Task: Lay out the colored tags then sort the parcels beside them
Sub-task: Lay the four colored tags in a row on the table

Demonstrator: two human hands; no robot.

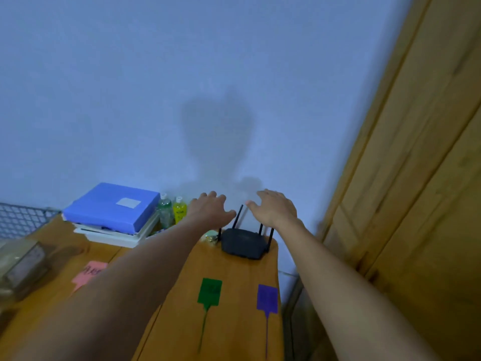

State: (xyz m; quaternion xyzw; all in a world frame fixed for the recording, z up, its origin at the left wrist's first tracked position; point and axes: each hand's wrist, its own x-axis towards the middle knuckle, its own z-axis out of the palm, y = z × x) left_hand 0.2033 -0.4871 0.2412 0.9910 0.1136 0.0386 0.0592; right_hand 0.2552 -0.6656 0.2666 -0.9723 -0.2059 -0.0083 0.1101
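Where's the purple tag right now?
Head view: the purple tag lies flat on the wooden table by its right edge, just right of the green tag and nearer the camera than the black router.

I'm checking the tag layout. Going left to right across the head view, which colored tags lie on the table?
pink tag → green tag → purple tag

Three tags, two bottles — one router
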